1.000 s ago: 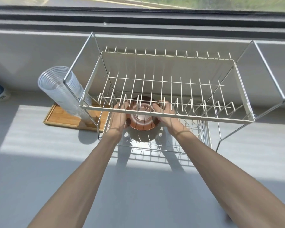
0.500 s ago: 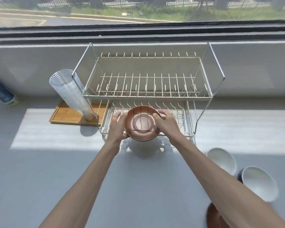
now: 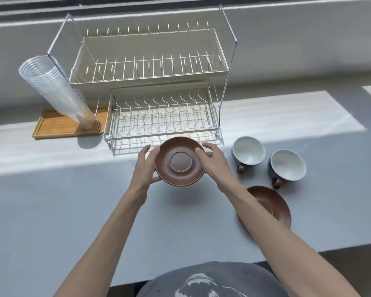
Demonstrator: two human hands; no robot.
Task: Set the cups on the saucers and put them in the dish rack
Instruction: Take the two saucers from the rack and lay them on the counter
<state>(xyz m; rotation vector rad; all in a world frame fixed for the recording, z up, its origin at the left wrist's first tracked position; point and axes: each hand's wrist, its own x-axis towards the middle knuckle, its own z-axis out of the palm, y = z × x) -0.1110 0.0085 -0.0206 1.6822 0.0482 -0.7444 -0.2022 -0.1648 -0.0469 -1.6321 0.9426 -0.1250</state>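
Two hands on one brown saucer (image 3: 181,161) — left hand (image 3: 145,166) curled around its left rim, right hand (image 3: 214,161) clasping the right rim, thumb over the top edge. Held face-up, slightly tilted, clear of the grey counter (image 3: 51,211), just in front of the dish rack (image 3: 150,78). Lower tier of rack bare wire, upper tier likewise. Second brown saucer (image 3: 275,207) flat on counter to the right, partly hidden by right forearm. Two grey cups with white insides and brown handles upright beyond it: nearer-rack cup (image 3: 247,150) and right-hand cup (image 3: 287,165), just beside each other, neither on a saucer. Stack of clear plastic cups (image 3: 51,86) leaning on wooden tray (image 3: 58,125) — left of rack, touching its frame or not, cannot tell
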